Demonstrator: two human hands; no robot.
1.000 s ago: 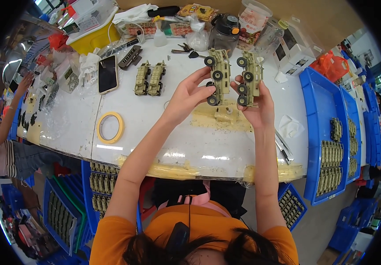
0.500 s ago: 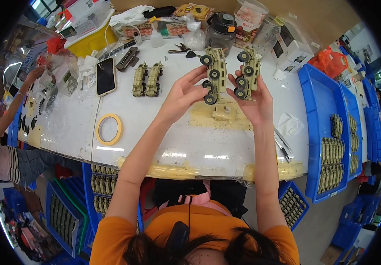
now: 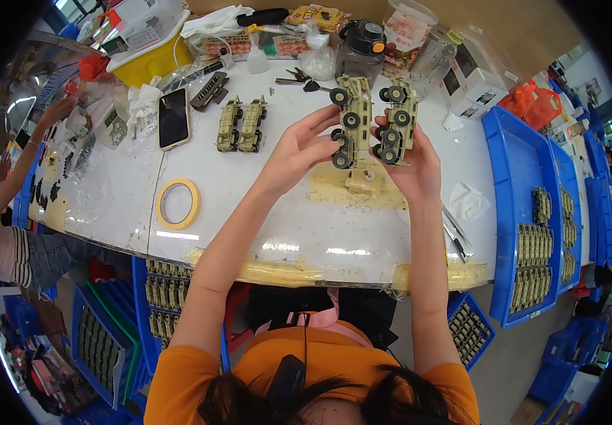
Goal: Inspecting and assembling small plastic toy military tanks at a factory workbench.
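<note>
My left hand (image 3: 308,147) is closed on a tan model military truck (image 3: 356,124) with black wheels, held up on its end above the table. A second truck of the same kind (image 3: 403,117) is gripped in my right hand (image 3: 416,166), close beside the first, wheels toward the left. Below them a tan part (image 3: 362,181) lies on a patch of yellowish tape. Left of my hands, two more tan model trucks (image 3: 230,126) (image 3: 253,126) stand side by side on the white table.
A roll of yellow tape (image 3: 177,203) and a phone (image 3: 173,119) lie to the left. Tweezers and a black-handled tool (image 3: 455,239) rest by my right forearm. Blue trays (image 3: 496,152) of trucks stand at right. A dark jug (image 3: 360,53) is behind. Another person's arm (image 3: 26,163) reaches in at far left.
The truck in my right hand has moved slightly closer to the one in my left. Both hands keep their hold, and the view has shifted a little.
</note>
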